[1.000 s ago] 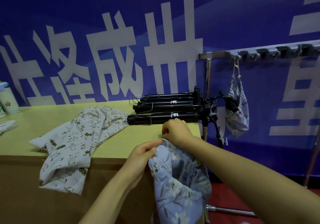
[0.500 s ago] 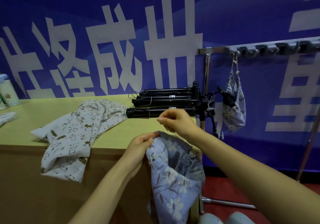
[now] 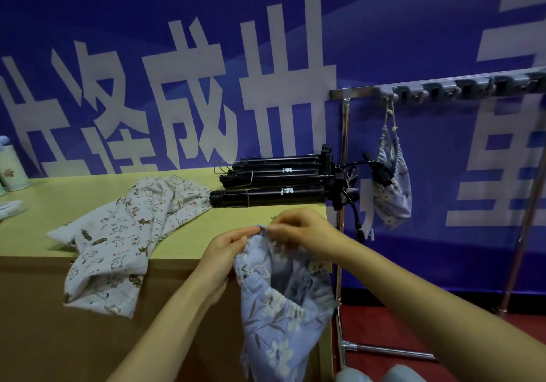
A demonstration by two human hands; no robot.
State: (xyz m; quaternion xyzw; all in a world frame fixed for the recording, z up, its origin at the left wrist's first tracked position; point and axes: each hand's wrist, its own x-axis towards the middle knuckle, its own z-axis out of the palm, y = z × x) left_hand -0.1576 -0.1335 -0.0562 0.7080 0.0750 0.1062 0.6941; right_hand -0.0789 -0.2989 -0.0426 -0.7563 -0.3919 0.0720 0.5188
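The left hand and right hand pinched, fingers curled, the gathered mouth of the blue floral bag hanging before the desk edge, so a loosened pinch could probably drop it to the floor.

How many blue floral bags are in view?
2. The held bag, pinched at its mouth by left hand and right hand, is before the table; the hanging bag is on the rack at right.

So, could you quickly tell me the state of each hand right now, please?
Left hand: closed, pinching the top edge of the blue floral bag.
Right hand: closed, pinching the same edge just beside it.
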